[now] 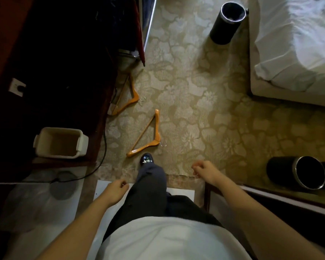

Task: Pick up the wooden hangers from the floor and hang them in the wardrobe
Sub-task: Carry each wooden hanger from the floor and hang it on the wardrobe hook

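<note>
Two wooden hangers lie flat on the patterned carpet. The nearer hanger (152,136) lies just beyond my shoe (147,159), its metal hook pointing right. The farther hanger (129,99) rests against the base of the dark wardrobe (64,53) at the left. My left hand (116,191) hangs beside my leg with loosely curled fingers and holds nothing. My right hand (204,171) hovers above the carpet edge, fingers relaxed and empty. Both hands are well short of the hangers.
A beige plastic bin (43,145) stands at the wardrobe's foot, with a black cable (103,147) trailing past it. A black cylindrical bin (223,27) stands upright near the bed (296,44); another (281,171) lies on its side at the right. Open carpet lies between.
</note>
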{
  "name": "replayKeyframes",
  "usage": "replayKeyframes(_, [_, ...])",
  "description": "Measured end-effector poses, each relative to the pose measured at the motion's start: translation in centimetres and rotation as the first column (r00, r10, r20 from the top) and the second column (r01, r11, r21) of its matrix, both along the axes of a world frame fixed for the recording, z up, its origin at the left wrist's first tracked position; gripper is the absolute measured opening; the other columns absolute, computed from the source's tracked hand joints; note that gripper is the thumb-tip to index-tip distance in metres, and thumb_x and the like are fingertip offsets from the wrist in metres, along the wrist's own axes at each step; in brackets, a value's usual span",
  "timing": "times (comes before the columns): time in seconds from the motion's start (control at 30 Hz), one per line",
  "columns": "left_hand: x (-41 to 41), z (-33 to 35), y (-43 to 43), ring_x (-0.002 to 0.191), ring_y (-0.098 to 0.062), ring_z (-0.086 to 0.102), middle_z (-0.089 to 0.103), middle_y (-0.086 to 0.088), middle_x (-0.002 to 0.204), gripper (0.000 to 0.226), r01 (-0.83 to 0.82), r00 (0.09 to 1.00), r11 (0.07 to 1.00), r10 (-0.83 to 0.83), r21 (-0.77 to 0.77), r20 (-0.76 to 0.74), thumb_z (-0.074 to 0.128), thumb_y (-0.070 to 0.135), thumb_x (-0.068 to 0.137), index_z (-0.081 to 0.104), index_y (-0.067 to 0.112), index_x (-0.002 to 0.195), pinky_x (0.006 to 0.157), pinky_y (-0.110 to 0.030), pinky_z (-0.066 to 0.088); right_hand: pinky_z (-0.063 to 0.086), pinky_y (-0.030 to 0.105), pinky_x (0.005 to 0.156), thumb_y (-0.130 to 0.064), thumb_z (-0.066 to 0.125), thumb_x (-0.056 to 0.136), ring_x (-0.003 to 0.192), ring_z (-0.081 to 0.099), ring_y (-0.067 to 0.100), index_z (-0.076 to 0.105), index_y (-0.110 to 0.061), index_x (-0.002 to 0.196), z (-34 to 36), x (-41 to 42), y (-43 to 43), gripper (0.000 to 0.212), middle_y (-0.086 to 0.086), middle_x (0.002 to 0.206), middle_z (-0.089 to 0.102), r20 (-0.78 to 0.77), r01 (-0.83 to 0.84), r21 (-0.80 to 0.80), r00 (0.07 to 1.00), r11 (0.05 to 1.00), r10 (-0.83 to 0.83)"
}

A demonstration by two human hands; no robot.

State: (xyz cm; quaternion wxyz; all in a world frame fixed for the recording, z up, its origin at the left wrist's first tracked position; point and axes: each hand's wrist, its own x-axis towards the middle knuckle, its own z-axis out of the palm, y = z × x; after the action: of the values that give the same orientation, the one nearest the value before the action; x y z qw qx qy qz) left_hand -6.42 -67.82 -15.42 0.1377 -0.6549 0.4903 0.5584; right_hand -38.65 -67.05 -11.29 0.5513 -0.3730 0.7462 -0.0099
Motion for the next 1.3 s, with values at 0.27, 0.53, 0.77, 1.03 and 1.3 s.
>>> replayKeyframes(0.27, [-3.2, -3.8, -15.9, 0.069, -0.015, 0.052, 0.056, -0.006, 0.077, 0.015, 0.030, 0.996, 0.999, -0.033, -0.037, -0.088, 0.045, 0.014, 0.096, 0.059, 0.010, 0.091, 0.062, -0.026, 0.040, 0.047, 0.038, 0.072, -0.013, 0.044, 0.094, 0.078, 0.053, 0.021, 0.060, 0.005, 0.101, -5.8, 1.1, -12.4, 0.025, 0.007, 0.080, 0.056, 0.012, -0.061, 0.090, 0.998, 0.994, 0.060])
replayKeyframes(0.53, [-7.3, -15.2, -26.0, 0.089, -0.026, 0.058, 0.061, -0.009, 0.091, 0.020, 0.072, 0.994, 0.996, -0.077, -0.057, -0.081, 0.048, 0.021, 0.094, 0.061, 0.007, 0.104, 0.077, -0.032, 0.044, 0.047, 0.035, 0.083, -0.014, 0.048, 0.093, 0.092, 0.059, 0.026, 0.064, -0.004, 0.107, -18.4, 1.9, -22.6, 0.024, 0.008, 0.091, 0.060, 0.024, -0.250, 0.133, 0.968, 0.959, 0.249])
replayKeyframes(0.77, [-8.2, -29.5, -29.4, 0.099, -0.027, 0.059, 0.062, -0.012, 0.109, 0.026, 0.051, 0.998, 0.996, -0.053, -0.067, -0.019, 0.046, 0.024, 0.095, 0.055, 0.011, 0.117, 0.084, -0.034, 0.045, 0.048, 0.033, 0.084, -0.023, 0.049, 0.090, 0.103, 0.061, 0.029, 0.064, -0.012, 0.108, -34.3, 1.1, -27.3, 0.026, 0.011, 0.108, 0.065, -0.004, -0.395, 0.211, 0.914, 0.894, 0.405])
replayKeyframes(1.03, [-9.1, -45.5, -30.8, 0.127, -0.028, 0.044, 0.045, -0.013, 0.137, 0.042, 0.083, 0.995, 0.994, -0.079, -0.068, 0.064, 0.049, 0.025, 0.095, 0.044, 0.011, 0.134, 0.104, -0.035, 0.036, 0.051, 0.043, 0.092, -0.029, 0.053, 0.089, 0.103, 0.061, 0.029, 0.064, -0.016, 0.106, -51.0, -0.2, -29.3, 0.024, 0.011, 0.113, 0.065, -0.068, -0.413, 0.244, 0.895, 0.878, 0.440])
replayKeyframes(1.3, [-9.4, -58.7, -30.4, 0.140, -0.027, 0.028, 0.025, -0.008, 0.153, 0.060, 0.083, 0.989, 0.996, -0.079, -0.031, 0.128, 0.047, 0.028, 0.095, 0.021, 0.016, 0.148, 0.114, -0.043, 0.028, 0.051, 0.040, 0.091, -0.032, 0.055, 0.088, 0.105, 0.061, 0.027, 0.062, -0.015, 0.110, -64.4, 1.8, -29.5, 0.029, 0.009, 0.114, 0.064, -0.068, -0.391, 0.267, 0.904, 0.881, 0.422])
